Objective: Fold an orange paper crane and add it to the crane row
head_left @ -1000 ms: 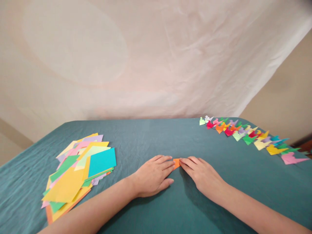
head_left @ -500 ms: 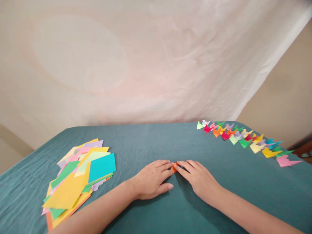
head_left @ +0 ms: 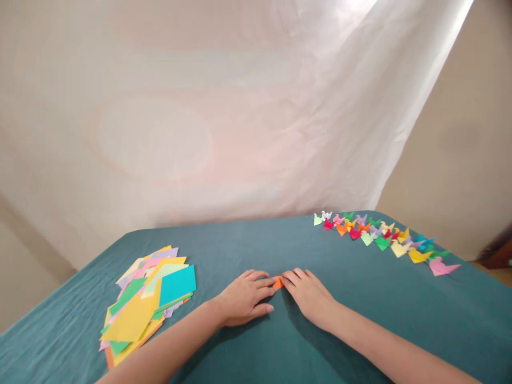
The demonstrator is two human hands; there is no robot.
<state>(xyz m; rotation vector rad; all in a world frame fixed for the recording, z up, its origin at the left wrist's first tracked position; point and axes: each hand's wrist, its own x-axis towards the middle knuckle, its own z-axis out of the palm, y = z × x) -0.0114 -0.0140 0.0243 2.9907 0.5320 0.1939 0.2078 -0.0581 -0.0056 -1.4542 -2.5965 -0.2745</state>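
Observation:
A small orange piece of folded paper lies on the dark green cloth between my two hands. My left hand rests low over the cloth, its fingers stretched out and thumb apart, with the fingertips at the paper's left edge. From the other side, the bent fingers of my right hand are together and pinch down on the paper's right edge; the thumb is hidden. Most of the paper's shape is covered by the fingers.
Left of my arm lies a loose pile of coloured paper sheets, a blue sheet on top. Several small folded paper birds stand in rows at the right. Behind the table hangs a pale cloth.
The view has shifted, so the table sits a little lower in the picture. My right fingers are drawn closer together at the orange paper, and more of it shows.

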